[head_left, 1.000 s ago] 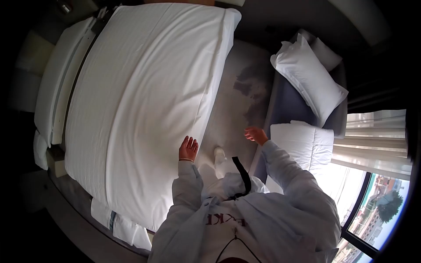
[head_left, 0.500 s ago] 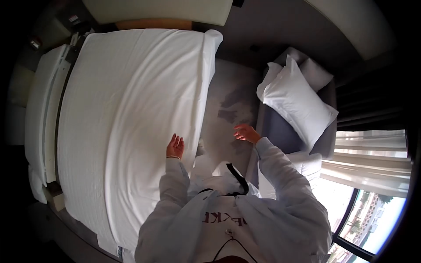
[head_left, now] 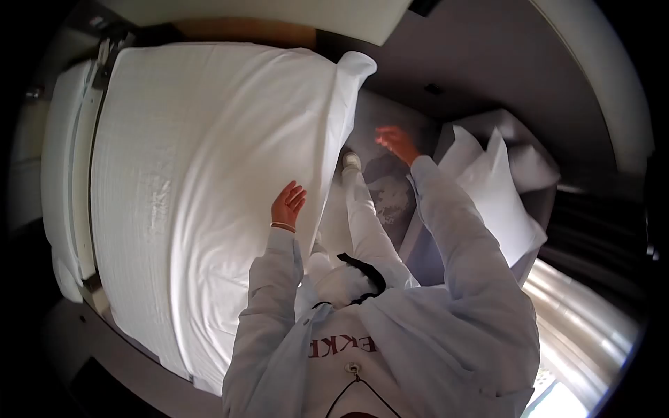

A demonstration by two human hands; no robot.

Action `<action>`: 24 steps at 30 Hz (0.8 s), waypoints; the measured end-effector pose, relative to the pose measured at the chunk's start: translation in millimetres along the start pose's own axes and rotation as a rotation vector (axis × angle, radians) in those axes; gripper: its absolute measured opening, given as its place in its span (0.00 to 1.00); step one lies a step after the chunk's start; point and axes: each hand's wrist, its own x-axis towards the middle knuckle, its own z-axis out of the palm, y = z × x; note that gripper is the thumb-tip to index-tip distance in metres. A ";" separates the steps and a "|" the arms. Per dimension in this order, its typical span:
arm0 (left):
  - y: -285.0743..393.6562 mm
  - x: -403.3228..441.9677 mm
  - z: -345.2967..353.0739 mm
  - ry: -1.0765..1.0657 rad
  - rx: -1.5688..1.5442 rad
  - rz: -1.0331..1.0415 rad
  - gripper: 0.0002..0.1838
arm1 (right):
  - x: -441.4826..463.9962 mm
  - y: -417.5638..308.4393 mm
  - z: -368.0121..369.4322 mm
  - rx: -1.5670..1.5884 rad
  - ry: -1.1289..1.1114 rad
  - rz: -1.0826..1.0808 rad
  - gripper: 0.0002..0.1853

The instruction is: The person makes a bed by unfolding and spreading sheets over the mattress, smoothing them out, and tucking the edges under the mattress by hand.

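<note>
1. Stretched across the bed (head_left: 132, 209) beside the standing person: one white sheet (head_left: 244, 160), hanging over the near edge toward the carpet (head_left: 390, 191).
2. Judging by the lie of the cloth, spread over much of the bed already; not yet flat, with long creases running down the smooth part and a puffed-up corner (head_left: 359, 64) at the far end.
3. Above the sheet, near its edge: left hand (head_left: 287, 204), empty, palm turned partly up, fingers extended and close together. Contact with the cloth: impossible to tell.
4. Out over the carpet, between bed and sofa (head_left: 424, 261): right hand (head_left: 397, 141), blurred, apparently empty, fingers loosely extended, well apart from the sheet.
5. Counted: two hands, one bed, one sofa, one dark strap (head_left: 369, 275) at the waist, one shoe (head_left: 352, 161) in plain sight.
6. Propped on the sofa: at least one white pillow (head_left: 502, 198), possibly two overlapping; exact number unclear. Alongside, toward the window: one pale curtain (head_left: 575, 313).
</note>
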 end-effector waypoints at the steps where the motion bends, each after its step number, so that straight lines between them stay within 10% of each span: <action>1: -10.9 17.2 4.7 0.037 -0.028 -0.009 0.18 | 39.4 -7.6 -12.9 -0.035 0.053 -0.091 0.15; 14: -30.8 127.5 93.9 0.367 -0.068 -0.051 0.19 | 364.8 38.7 -63.6 -0.676 0.641 -0.268 0.33; 17: -36.9 144.8 84.7 0.401 -0.068 -0.090 0.19 | 387.5 39.0 -89.8 -0.476 0.063 -0.008 0.33; 23: -10.5 170.5 107.4 0.384 -0.096 0.004 0.18 | 304.0 77.6 -179.7 -0.455 0.310 -0.009 0.23; 24: -3.3 174.7 112.0 0.378 -0.091 0.007 0.18 | 290.1 109.1 -194.8 -0.471 0.458 -0.285 0.22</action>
